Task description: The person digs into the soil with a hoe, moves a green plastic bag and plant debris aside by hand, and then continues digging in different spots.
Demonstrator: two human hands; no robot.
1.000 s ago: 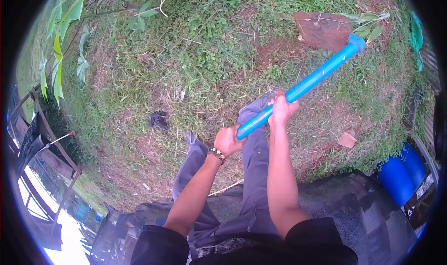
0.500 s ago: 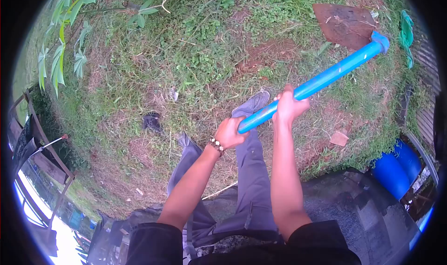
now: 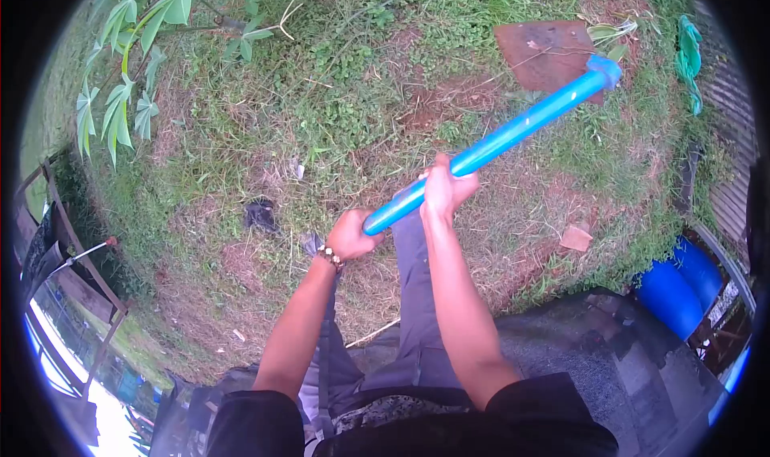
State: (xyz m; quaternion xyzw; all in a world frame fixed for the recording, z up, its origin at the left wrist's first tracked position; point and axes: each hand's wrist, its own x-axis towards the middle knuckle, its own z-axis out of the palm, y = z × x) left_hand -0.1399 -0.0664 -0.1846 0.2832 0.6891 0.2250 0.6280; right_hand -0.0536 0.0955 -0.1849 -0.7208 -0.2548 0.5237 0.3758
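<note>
A hoe [image 3: 521,126] with a thick blue handle slants from the middle of the head view up to the right. Its broad, rusty brown blade [image 3: 549,49] is at the far end, close over the grass. My left hand [image 3: 353,235], with a beaded bracelet at the wrist, is wrapped round the near end of the handle. Farther up, my right hand [image 3: 447,190] grips the handle with fingers closed round it. Some plant stalks and leaves [image 3: 613,32] lie beside the blade's right edge.
Grass and weeds [image 3: 337,104] cover the ground, with a bare reddish soil patch [image 3: 449,100]. A leafy plant [image 3: 120,104] leans in at upper left. A brick piece [image 3: 576,238], a black scrap [image 3: 261,215], blue barrels [image 3: 672,298] and a green cloth [image 3: 688,64] lie around.
Both hands and the hoe have moved left together, the blade now sitting farther left over the grass. The grip of each hand on the handle stays closed.
</note>
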